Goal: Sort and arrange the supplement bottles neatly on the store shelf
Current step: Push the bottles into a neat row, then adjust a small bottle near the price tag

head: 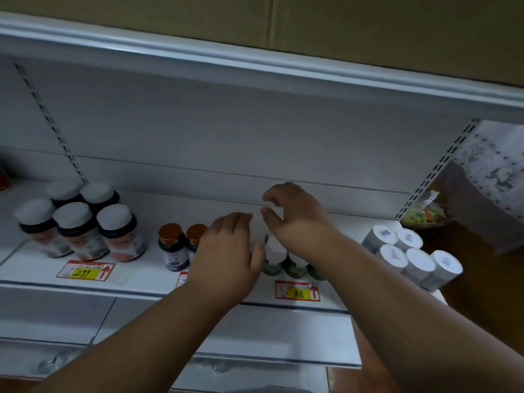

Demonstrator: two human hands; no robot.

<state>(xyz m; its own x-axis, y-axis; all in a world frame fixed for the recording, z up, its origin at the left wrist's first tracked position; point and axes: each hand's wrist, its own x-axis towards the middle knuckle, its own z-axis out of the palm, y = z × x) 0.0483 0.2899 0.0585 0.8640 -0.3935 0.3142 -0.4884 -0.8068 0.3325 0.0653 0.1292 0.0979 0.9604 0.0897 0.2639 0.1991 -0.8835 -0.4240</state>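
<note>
Two hands, five white-capped bottles

Two numbers can be read, each handwritten on the yellow patch of a red-bordered price tag. "299" is shown on the tag at about eight o'clock on the shelf edge; "168" is shown on the tag at five o'clock. Bottle labels are too blurred.
</note>
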